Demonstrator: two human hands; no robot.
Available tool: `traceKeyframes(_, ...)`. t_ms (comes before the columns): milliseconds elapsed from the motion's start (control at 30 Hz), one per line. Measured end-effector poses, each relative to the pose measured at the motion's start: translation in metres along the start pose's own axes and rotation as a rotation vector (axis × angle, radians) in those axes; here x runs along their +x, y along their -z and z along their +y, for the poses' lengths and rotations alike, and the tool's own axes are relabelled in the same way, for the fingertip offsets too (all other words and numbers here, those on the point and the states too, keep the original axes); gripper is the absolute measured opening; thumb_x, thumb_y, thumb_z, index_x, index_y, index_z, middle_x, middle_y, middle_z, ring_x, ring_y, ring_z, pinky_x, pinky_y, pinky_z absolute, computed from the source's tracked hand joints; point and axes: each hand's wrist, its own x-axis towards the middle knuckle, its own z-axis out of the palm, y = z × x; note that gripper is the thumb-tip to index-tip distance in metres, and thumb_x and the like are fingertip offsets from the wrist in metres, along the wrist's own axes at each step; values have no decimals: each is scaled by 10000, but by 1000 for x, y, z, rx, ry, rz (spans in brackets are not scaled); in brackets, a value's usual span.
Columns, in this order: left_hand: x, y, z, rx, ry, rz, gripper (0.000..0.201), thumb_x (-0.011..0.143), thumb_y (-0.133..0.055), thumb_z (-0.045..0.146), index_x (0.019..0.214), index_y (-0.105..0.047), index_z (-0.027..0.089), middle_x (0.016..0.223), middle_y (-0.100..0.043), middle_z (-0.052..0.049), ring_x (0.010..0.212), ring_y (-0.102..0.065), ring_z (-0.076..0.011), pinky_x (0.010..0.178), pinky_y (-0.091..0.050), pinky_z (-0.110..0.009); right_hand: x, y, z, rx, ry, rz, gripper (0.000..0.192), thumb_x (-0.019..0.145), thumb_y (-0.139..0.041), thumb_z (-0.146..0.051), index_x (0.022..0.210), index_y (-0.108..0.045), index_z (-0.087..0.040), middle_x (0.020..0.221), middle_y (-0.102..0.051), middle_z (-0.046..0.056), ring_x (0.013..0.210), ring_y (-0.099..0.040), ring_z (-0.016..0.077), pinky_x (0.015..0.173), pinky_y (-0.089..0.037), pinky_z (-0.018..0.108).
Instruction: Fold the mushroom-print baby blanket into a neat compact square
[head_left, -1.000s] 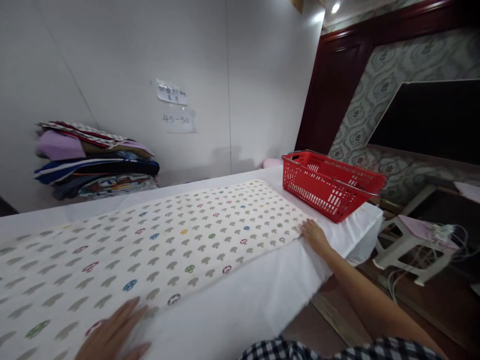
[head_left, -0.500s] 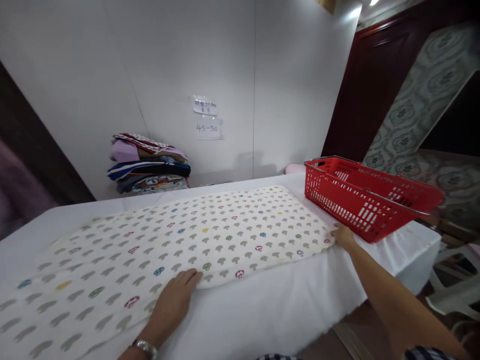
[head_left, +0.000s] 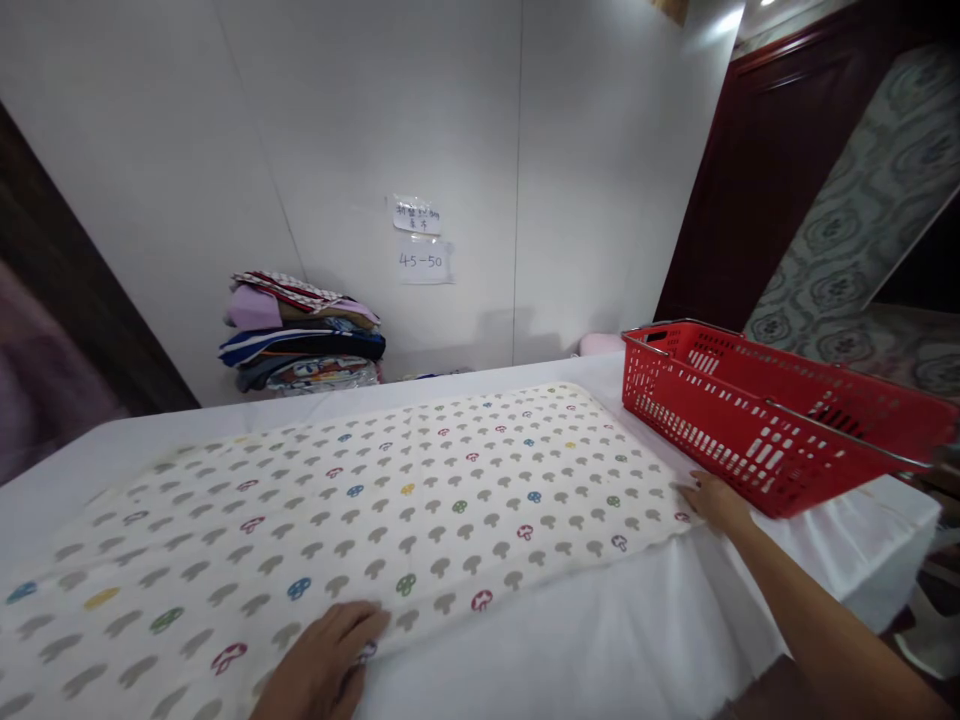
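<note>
Tablecloth (head_left: 540, 650) in white, softly creased, drops away toward me between my arms. Just over it, my left hand (head_left: 330, 645) rests on the near edge of the mushroom-printed cloth (head_left: 360, 545), fingers bent; I can't tell whether the thumb has the hem pinched or only lies against it. A second ago that hand was a blur farther left along the same edge. My right hand (head_left: 720, 502), well apart from the left, is at the near right corner, as it was then. Its fingertips meet the fabric, but I can't see whether they are clamped on it.

So I now have both hands settled on one edge, closer together, and I'd judge that the stretch between them is better steadied for it. The cloth lies spread nearly flat on the table, running out of view on my left, with faint creases across it.

Just beyond my right hand sits a red basket (head_left: 742, 420), near the cloth's right edge. My head has turned left since, so the basket is farther right in view. Past the table's far side are a stack of folded fabrics (head_left: 304, 345) and something pink (head_left: 600, 344). Behind, two paper labels, the lower marked 45-50 (head_left: 424, 261), hang on a pale wall (head_left: 450, 100); a dark red door (head_left: 757, 190) stands to the right.
</note>
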Motion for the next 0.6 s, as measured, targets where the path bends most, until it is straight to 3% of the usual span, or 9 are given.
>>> traceKeyframes(200, 27, 6, 6, 51, -18, 106, 497, 774, -598, 475, 1251, -509, 366, 1241, -599, 27, 1072, -599, -197, 864, -547, -314, 53, -3, -48, -110, 72, -176, 516, 878, -422, -438, 1259, -527, -106, 1205, -590, 193, 1110, -568, 268, 920, -433, 357)
traceKeyframes(333, 54, -11, -5, 87, -63, 133, 497, 779, -592, 490, 1236, -532, 304, 1307, -553, -22, 1166, -537, -232, 923, -511, -355, 90, -10, -89, -132, 108, -187, 491, 883, -429, -437, 1199, -563, -86, 1196, -585, 202, 1096, -572, 268, 889, -437, 337)
traceKeyframes(467, 62, -25, -11, 127, -67, 81, 479, 797, -573, 488, 1237, -544, 302, 1292, -567, -32, 1144, -552, -251, 916, -507, -395, 119, -15, -121, -129, 99, -181, 459, 896, -417, -431, 1134, -592, -78, 1138, -605, 210, 1038, -594, 280, 827, -463, 353)
traceKeyframes(600, 65, -22, -17, 19, 26, 18, 416, 812, -561, 471, 1198, -579, 317, 1274, -581, -21, 1140, -558, -233, 935, -495, -376, 132, -17, -168, -100, 188, -97, 418, 889, -440, -354, 1211, -545, -110, 1244, -547, 197, 1142, -519, 310, 909, -420, 424)
